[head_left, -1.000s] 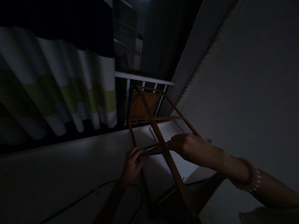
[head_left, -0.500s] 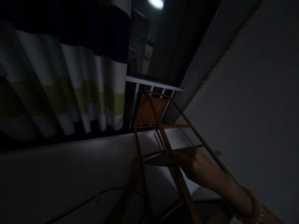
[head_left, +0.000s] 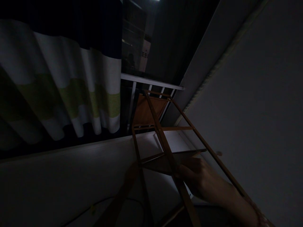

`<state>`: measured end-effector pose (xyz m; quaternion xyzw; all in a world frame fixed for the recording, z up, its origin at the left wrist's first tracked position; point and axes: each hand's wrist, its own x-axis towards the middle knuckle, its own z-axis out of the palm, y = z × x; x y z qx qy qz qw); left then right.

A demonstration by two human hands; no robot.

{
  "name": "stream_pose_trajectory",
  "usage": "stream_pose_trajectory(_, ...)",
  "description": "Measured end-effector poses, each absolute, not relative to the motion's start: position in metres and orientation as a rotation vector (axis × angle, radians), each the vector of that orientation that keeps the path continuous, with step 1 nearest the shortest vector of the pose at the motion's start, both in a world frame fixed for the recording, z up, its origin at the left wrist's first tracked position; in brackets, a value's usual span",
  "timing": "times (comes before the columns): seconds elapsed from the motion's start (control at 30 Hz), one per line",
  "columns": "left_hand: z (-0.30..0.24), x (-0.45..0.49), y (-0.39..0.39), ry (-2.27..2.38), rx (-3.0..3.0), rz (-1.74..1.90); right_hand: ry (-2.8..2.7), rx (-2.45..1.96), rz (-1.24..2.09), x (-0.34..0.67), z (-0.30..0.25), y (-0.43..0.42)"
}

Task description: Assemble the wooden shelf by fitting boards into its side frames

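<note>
An orange metal shelf frame (head_left: 163,138) lies tilted in the dim room, its far end with an orange panel (head_left: 146,110) near the railing. A thin dark shelf board (head_left: 165,160) sits inside the frame at mid height. My right hand (head_left: 201,179) reaches through the frame and holds the board's near edge, fingers curled. My left hand (head_left: 131,171) is a dark blur at the frame's left upright, beside the board's left corner; its fingers cannot be made out.
A striped white, green and dark curtain (head_left: 63,91) hangs at the left. A white railing (head_left: 151,82) runs behind the frame. A black cable (head_left: 113,201) lies on the pale floor. A plain wall (head_left: 255,94) fills the right side.
The view has tilted and both hands sit lower in the picture. My right hand slid down along the board toward me. The left hand has gone darker and blurred beside the left upright.
</note>
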<state>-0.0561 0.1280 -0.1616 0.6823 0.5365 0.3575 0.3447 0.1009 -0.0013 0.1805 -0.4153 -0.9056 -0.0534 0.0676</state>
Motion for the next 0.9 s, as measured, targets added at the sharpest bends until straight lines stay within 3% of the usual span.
stream_pose_trajectory(0.5,-0.175,-0.057,0.133,1.463,1.641,1.03,-2.759,-1.316,-0.074,0.097,0.188,-0.008)
stream_pose_trajectory(0.9,-0.047,-0.035,0.129,0.661,1.945,1.272,-2.658,-1.307,-0.145,0.104,0.183,-0.003)
